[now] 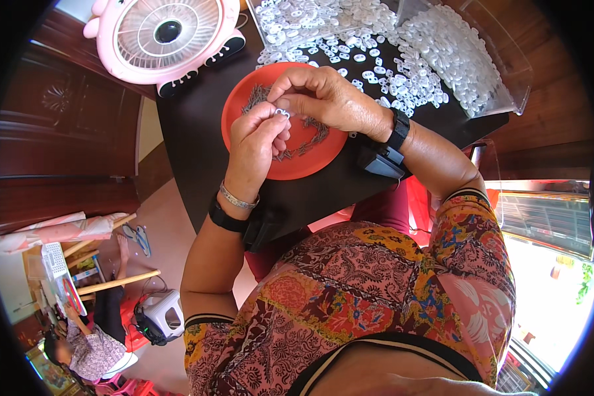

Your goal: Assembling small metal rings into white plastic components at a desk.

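My left hand (252,140) pinches a small white plastic piece with two holes (282,113) between thumb and finger. My right hand (333,99) meets it from the right, thumb and forefinger closed together just above the piece. Whatever lies between those right fingertips is too small to make out. Both hands are over a round orange-red plate (296,173), whose rim shows around them. On the plate lie many small grey metal screws or pins (315,140), partly hidden under my hands.
Loose white oval pieces (402,79) are scattered on the dark table (185,132) behind the plate. Clear bins, including one at right (455,56), hold heaps of them. A pink fan (168,33) stands at far left. Another person (99,350) sits at lower left.
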The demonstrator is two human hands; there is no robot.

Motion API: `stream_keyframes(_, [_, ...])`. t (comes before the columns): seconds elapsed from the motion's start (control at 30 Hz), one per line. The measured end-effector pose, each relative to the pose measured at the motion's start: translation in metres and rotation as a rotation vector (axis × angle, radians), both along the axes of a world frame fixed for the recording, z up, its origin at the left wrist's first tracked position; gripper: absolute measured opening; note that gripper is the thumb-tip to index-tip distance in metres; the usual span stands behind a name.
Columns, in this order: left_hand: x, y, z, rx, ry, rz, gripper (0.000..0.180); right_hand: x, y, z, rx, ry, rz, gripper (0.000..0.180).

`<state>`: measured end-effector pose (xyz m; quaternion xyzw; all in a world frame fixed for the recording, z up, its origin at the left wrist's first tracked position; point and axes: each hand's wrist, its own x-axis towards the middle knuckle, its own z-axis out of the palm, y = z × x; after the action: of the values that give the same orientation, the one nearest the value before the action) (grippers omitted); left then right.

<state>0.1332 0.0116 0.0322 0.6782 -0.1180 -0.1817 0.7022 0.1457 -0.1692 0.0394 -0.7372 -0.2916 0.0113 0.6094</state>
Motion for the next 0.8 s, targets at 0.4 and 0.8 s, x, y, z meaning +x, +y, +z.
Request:
stream_keyframes(0.4, [-0.0003,-0.0009,-0.0019,-0.014,0.014,0.032,0.019,0.0022,-0.0038,-0.0026,0.002,0.226,0.033,0.015])
stream_keyframes(0.8, [0.0027,0.0007,-0.0040,-0.011,-0.020,0.051,0.018,0.0036,-0.0060,0.0016,0.022,0.259,0.077,0.015])
